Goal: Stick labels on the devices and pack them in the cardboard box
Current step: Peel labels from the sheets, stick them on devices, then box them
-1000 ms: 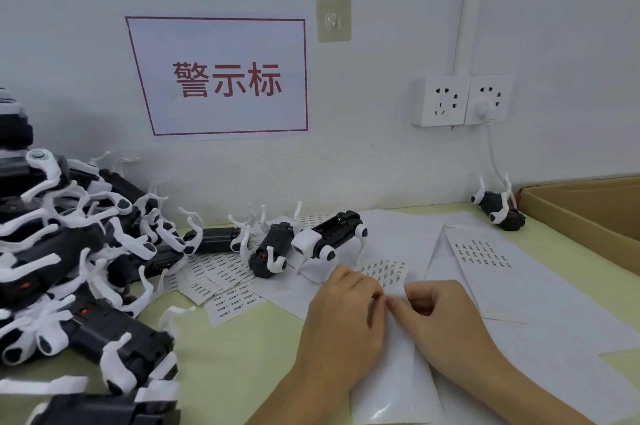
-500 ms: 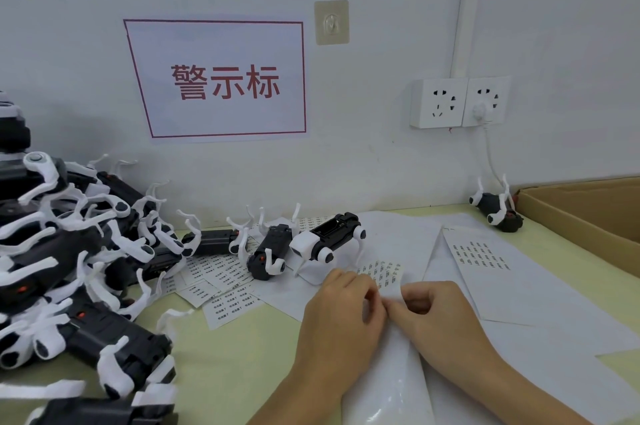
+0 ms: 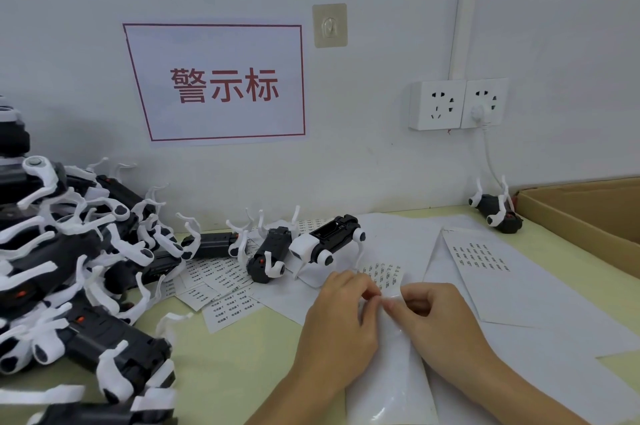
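My left hand (image 3: 341, 317) and my right hand (image 3: 436, 317) meet over a glossy label sheet (image 3: 386, 372) on the table, fingertips pinching at its printed upper end. Whether a label is lifted is too small to tell. Just beyond my hands stands a black-and-white dog-shaped device (image 3: 327, 242), with another lying on its back beside it (image 3: 268, 253). A large pile of the same devices (image 3: 69, 268) fills the left side. One more device (image 3: 497, 211) lies by the open cardboard box (image 3: 581, 216) at the right.
Cut label strips (image 3: 214, 286) and white backing sheets (image 3: 502, 279) are spread over the yellow-green table. A wall with a red-framed sign (image 3: 221, 83) and sockets (image 3: 457, 104) with a plugged cable runs along the back.
My fingertips have shifted slightly on the sheet's upper end, both thumbs and forefingers drawn closer together. The view has dipped a little. The devices have not moved.
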The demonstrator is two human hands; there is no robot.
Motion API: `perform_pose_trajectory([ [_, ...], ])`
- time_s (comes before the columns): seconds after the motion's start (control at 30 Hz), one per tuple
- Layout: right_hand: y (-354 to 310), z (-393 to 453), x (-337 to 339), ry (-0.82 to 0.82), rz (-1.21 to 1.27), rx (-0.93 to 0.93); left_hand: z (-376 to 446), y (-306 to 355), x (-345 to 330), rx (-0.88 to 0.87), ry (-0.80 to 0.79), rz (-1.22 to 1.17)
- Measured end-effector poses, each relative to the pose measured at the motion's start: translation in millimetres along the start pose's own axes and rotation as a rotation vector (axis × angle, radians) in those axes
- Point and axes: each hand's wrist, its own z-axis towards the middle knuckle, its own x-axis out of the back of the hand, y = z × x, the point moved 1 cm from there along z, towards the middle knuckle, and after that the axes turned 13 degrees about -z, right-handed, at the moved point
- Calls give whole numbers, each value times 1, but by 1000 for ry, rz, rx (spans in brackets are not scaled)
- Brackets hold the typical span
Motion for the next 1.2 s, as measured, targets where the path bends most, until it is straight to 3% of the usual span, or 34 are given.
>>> perform_pose_trajectory([
  [0.33, 0, -1, -1, 2, -29, 24, 4, -3, 2, 126, 62, -144],
  [0.57, -1, -1, 0, -3, -49, 23, -3, 3, -1, -87, 7, 195],
  [0.67, -4, -2, 0, -23, -78, 25, -3, 4, -2, -74, 1, 253],
  [0.77, -4, 0, 1, -26, -125, -7, 0, 4, 1, 67, 99, 145],
  [0.9, 2, 7, 19, -31, -200, -201, 7, -4, 12, 338, 344, -189],
  [1.03, 7, 8, 29, 17, -408, -328, 7, -5, 12, 378, 354, -256],
  [1.1, 4, 7, 29, 133, -447, -282, 7, -4, 11, 381, 351, -262],
  [1.17, -4, 5, 28, 246, -307, -164, 7, -4, 11, 379, 357, -272],
  [1.2, -8, 2, 25, 220, -186, -111, 7, -4, 11, 374, 361, -275],
])
